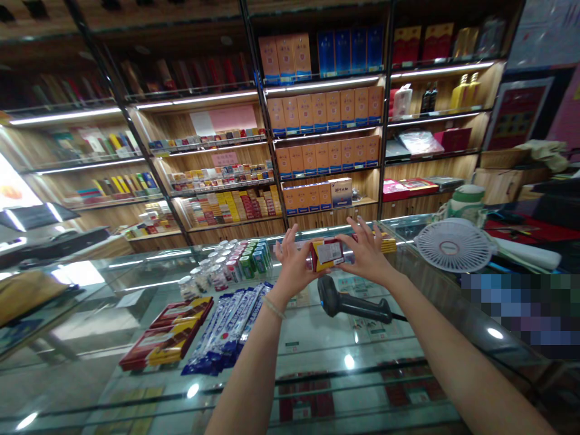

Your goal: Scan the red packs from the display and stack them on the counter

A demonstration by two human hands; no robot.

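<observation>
A small red-and-yellow box (328,254) with a pale printed label is held up just above the glass counter (308,344). My left hand (293,263) pinches its left end, and my right hand (366,252) grips the right end; the other fingers of both are spread upward. Right below the box a dark grey barcode scanner (357,307) lies on the glass, its cable running off to the right under my forearm. Left of my left forearm are blue-and-white packets (231,326) laid in a fanned stack.
Chocolate packs (172,335) in red and yellow lie farther left. Several small tubs (235,263) stand in rows behind the blue packets. A white fan (455,244) and a green-and-white flask (466,202) are at the right. Lit shelves of boxes (324,112) line the back wall.
</observation>
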